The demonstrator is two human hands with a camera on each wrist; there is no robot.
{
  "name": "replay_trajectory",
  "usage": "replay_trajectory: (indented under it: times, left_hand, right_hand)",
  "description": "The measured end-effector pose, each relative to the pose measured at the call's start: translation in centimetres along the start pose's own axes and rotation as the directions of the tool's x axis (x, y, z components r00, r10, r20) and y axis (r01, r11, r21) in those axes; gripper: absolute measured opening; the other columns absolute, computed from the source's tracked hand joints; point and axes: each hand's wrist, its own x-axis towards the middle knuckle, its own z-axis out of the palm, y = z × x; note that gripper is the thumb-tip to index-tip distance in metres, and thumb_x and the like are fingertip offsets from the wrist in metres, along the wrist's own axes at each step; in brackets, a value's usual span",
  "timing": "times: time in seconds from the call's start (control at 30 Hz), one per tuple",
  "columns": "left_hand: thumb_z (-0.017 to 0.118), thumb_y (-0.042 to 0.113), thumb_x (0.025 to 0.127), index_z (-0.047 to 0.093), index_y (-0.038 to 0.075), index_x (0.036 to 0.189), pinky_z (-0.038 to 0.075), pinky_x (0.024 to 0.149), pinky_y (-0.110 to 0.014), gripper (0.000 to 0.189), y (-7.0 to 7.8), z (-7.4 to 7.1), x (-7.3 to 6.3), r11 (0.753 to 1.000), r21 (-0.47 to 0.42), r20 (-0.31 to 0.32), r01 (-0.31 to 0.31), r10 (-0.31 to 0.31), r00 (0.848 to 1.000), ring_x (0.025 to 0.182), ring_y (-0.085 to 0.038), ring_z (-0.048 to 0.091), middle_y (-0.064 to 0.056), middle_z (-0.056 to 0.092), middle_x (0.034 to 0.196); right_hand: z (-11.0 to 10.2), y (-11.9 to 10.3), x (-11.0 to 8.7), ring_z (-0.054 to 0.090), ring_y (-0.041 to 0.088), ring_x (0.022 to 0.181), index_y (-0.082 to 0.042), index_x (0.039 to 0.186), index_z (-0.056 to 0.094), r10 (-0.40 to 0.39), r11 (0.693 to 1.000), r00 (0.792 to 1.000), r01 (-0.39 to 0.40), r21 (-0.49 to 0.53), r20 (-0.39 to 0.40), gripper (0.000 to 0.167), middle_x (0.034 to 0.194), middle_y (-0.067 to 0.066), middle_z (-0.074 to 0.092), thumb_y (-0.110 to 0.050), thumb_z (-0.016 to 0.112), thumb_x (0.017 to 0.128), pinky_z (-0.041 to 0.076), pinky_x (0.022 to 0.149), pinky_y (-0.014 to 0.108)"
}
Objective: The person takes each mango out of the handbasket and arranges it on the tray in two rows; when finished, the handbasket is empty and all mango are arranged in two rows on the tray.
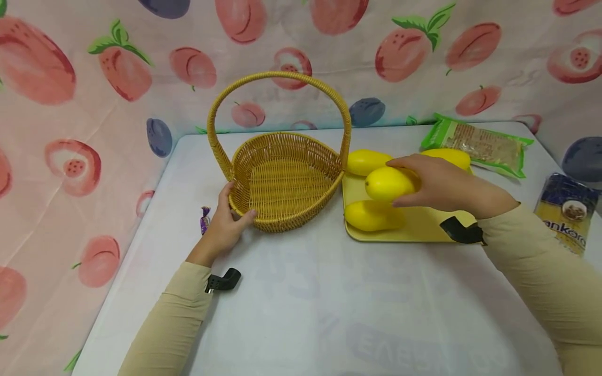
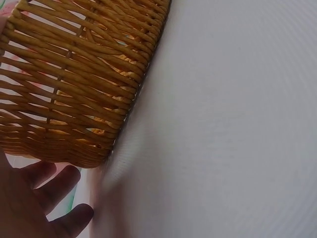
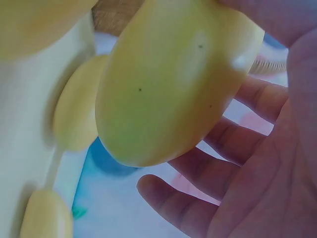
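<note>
My right hand [image 1: 442,185] grips a yellow mango [image 1: 388,184], held up over the left part of a yellow tray [image 1: 418,231]. In the right wrist view the thumb and fingers wrap round this mango [image 3: 173,89]. Another mango [image 1: 373,215] lies at the tray's front left, one more mango [image 1: 367,162] at its back left, and a mango [image 1: 449,155] farther right, partly behind the hand. My left hand [image 1: 223,227] holds a wicker basket [image 1: 291,188] at its left front, thumb over the rim, fingers along the outer wall [image 2: 74,84]. Nothing lies in the basket.
The basket's tall handle [image 1: 277,74] arches up. A purple-wrapped candy [image 1: 205,219] lies left of the basket. Behind the tray is a green-edged packet [image 1: 479,146]; a blue and yellow packet [image 1: 566,214] lies at the right. A fruit-print cloth [image 1: 301,31] hangs behind the white table [image 1: 291,303].
</note>
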Motion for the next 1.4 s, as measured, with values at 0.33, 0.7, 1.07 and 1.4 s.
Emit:
replay_trajectory:
  times: [0.33,0.7,1.07,1.4]
  left_hand:
    - [0.060,0.037,0.099,-0.006,0.021,0.160,0.013,0.118,-0.055,0.091,0.0,-0.1,0.3,0.999,0.032,0.002,0.037,-0.037,0.999,0.149,-0.035,0.015,-0.019,0.007,0.165]
    - [0.060,0.033,0.099,-0.006,0.017,0.160,0.010,0.119,-0.055,0.091,0.1,-0.1,0.7,0.999,0.037,-0.013,0.025,-0.025,1.000,0.150,-0.035,0.011,-0.020,0.006,0.165]
    - [0.059,0.033,0.100,-0.006,0.017,0.160,0.009,0.119,-0.055,0.090,0.2,-0.1,0.8,0.998,0.052,-0.015,0.029,-0.028,0.999,0.150,-0.035,0.008,-0.020,0.004,0.165]
    - [0.060,0.031,0.099,-0.005,0.015,0.160,0.010,0.119,-0.055,0.091,0.2,-0.2,0.9,0.999,0.034,-0.016,0.028,-0.027,1.000,0.150,-0.035,0.009,-0.020,0.005,0.164]
  right_hand:
    - [0.4,5.1,-2.8,0.050,0.040,0.117,0.002,0.143,0.049,0.114,0.993,0.993,-0.115,-0.024,-0.028,0.084,0.138,0.025,0.052,-0.046,0.082,0.082,0.039,0.099,0.060]
    - [1.5,8.3,-4.3,0.049,0.046,0.118,0.007,0.142,0.046,0.181,0.983,0.983,-0.181,-0.024,-0.012,0.087,0.136,0.031,0.050,-0.045,0.082,0.082,0.035,0.101,0.066]
    - [3.1,9.8,-5.6,0.042,0.052,0.123,0.010,0.143,0.043,0.253,0.967,0.965,-0.252,-0.033,0.070,0.093,0.137,0.035,0.046,-0.046,0.082,0.080,0.029,0.103,0.070]
    - [4.2,10.5,-6.8,0.045,0.051,0.119,0.009,0.142,0.045,0.256,0.967,0.965,-0.254,-0.035,0.061,0.090,0.134,0.035,0.049,-0.042,0.084,0.080,0.032,0.101,0.070]
